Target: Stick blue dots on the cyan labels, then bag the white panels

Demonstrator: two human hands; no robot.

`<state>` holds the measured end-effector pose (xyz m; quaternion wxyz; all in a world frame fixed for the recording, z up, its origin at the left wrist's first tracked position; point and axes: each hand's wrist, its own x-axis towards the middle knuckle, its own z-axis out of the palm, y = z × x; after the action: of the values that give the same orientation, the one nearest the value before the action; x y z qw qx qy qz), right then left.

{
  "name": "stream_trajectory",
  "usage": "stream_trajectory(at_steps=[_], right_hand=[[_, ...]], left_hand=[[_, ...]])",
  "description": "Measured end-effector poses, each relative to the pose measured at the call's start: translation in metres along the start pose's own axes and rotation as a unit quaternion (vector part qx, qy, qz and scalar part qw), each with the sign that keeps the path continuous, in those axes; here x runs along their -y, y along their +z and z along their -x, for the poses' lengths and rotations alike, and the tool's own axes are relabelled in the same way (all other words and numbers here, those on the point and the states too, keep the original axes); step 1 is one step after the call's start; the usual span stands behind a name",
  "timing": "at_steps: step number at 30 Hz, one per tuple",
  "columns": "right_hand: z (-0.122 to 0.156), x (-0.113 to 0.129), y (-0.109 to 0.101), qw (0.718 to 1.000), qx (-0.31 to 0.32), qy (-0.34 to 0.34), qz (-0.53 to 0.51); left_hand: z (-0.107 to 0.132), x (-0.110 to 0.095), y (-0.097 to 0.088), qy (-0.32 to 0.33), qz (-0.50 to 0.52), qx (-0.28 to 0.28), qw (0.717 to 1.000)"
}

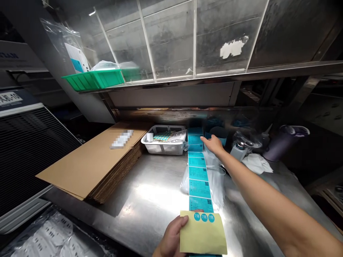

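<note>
A yellow sticker sheet (203,237) with three round blue stickers along its top edge is held by my left hand (171,235), thumb on its front near the left edge. Behind it runs a long strip of blue labels (198,173), with print and small square codes, stretching away over the steel table. My right hand (213,143) reaches to the far part of this strip, its fingertips closed at the right edge of the labels. Clear plastic bags (214,175) lie under and beside the strip.
On the left lies a stack of cardboard sheets (93,157). A white basket (163,148) with sticker sheets stands at the back. To the right are a pump bottle (238,151), a crumpled white cloth (257,163) and a purple container (285,142). A green tray (96,80) sits on the shelf above.
</note>
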<state>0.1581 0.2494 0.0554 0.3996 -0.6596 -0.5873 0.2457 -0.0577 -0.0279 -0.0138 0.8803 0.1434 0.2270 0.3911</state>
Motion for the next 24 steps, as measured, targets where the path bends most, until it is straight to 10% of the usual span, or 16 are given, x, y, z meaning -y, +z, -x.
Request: stream_trajectory(at_steps=[5, 12, 16, 24], right_hand=[[0.032, 0.001, -0.037, 0.992, 0.010, -0.038, 0.118], [0.151, -0.008, -0.091, 0.985, 0.057, -0.115, 0.115], [0.229, -0.022, -0.078, 0.972, 0.220, -0.079, 0.029], [0.287, -0.029, -0.041, 0.980, 0.127, -0.113, 0.105]], left_hand=[[0.002, -0.001, 0.003, 0.007, 0.008, -0.001, 1.000], [-0.001, 0.003, 0.002, 0.017, 0.003, -0.007, 1.000], [-0.002, 0.007, -0.003, 0.021, -0.010, -0.019, 1.000], [0.004, 0.004, 0.001, 0.026, -0.030, -0.002, 0.999]])
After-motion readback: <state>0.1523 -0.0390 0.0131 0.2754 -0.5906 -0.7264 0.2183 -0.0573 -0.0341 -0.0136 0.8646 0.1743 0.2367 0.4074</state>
